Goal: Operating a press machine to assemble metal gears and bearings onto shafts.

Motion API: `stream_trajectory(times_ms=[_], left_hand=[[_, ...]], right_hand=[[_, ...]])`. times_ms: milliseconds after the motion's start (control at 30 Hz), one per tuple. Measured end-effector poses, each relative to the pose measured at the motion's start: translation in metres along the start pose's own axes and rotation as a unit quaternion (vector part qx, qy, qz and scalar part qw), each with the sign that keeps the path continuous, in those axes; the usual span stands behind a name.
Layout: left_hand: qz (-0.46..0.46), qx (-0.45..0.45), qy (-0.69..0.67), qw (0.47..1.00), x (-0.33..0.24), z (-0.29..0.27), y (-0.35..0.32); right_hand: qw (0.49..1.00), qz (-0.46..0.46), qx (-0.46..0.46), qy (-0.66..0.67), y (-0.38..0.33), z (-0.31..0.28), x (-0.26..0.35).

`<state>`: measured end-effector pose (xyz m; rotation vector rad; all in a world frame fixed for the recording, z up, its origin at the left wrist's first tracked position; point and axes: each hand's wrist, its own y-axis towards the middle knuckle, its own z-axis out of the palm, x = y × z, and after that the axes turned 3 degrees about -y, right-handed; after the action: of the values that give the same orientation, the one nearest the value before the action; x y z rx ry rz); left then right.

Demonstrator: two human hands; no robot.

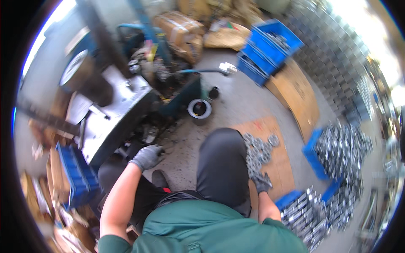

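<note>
My left hand (147,157), in a grey glove, is beside my left knee, close to the front of a machine. Its fingers are curled closed, and whatever they may hold is hidden. To the right of my right thigh, my right hand (262,182), in a darker-looking grey glove, is low over a flat cardboard sheet (282,162). Its fingers look apart, with nothing visible in them. Several round metal rings (256,152) lie clustered on that cardboard, just beyond the right hand.
The machine's metal table (116,122) bears a dark cylinder (90,80). Ahead on the floor stands a round pot (199,110). Blue bins (270,48) are stacked far right, with a cardboard piece (297,95) nearby. Heaped metal parts (341,147) fill bins at right. A blue crate (76,175) is left.
</note>
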<state>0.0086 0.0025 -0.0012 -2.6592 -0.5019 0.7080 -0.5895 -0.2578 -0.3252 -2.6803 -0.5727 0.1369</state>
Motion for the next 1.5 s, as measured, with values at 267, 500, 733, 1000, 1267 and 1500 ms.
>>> stream_trajectory(times_ms=[267,500,733,1000,1267,1500], left_hand=[[-0.039,0.022,0.028,0.999,-0.001,0.001,-0.007],[-0.016,0.003,0.030,0.999,0.004,0.002,-0.002],[-0.031,-0.017,0.016,0.999,0.012,0.005,-0.020],[-0.014,-0.012,0.031,0.999,0.007,0.000,-0.015],[0.002,-0.018,0.032,0.999,0.004,0.002,-0.010],[-0.001,-0.001,0.040,0.999,-0.001,-0.006,-0.017]], right_hand=[[0.991,0.072,-0.082,0.071,0.012,-0.064,0.053],[0.980,0.117,-0.012,0.162,0.063,-0.082,0.073],[0.994,-0.098,0.011,-0.048,0.086,-0.023,0.062],[0.982,-0.156,-0.104,-0.013,0.082,-0.034,0.089],[0.988,-0.124,-0.082,0.041,0.056,-0.078,0.121],[0.990,-0.061,-0.050,0.118,0.014,-0.082,0.127]])
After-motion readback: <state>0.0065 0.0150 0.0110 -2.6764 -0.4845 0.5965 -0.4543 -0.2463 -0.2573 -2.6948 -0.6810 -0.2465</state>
